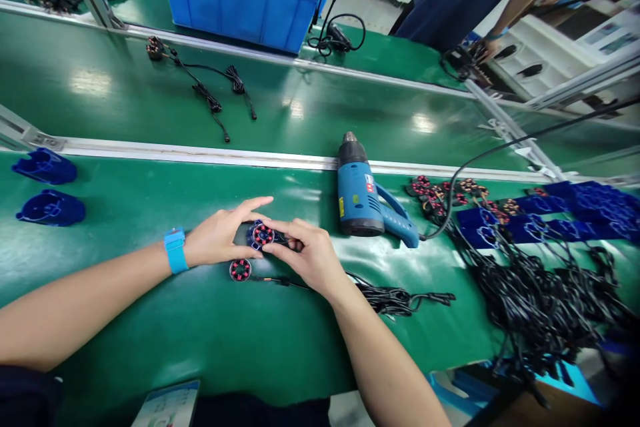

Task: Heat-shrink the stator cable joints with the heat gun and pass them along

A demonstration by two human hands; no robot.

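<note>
Head camera, straight in on the fingers! Gripping a small dark-blue plastic housing (252, 240) from one side with the left hand (213, 240): thumb laid along the near edge, index finger stretched well out past the far edge, a wide gap between the two. Pinching from the other side with the right hand (315, 257): thumb and index slightly parted, tips at the near and far rim of a round, silver-edged ring of red and black coils (263, 234), other fingers curled in by a slim black cable (281, 239). Coils face up within the outline of the housing, over the middle of the glossy green tabletop (200, 340); how deeply seated, impossible to tell.

Just on the near side of the left thumb: a second, matching coil ring (241, 270), wired off to a folded bundle of thin black cables (395, 299) beyond the right forearm. Farther up, right of the right hand: a blue-bodied heat gun (356, 203), silver nozzle pointing away. Off to the left: two dark-blue plastic shells (53, 208). And on the far right: a tangle of long black cables (530, 293) beside rows of deep-blue plastic housings (580, 207).
</note>
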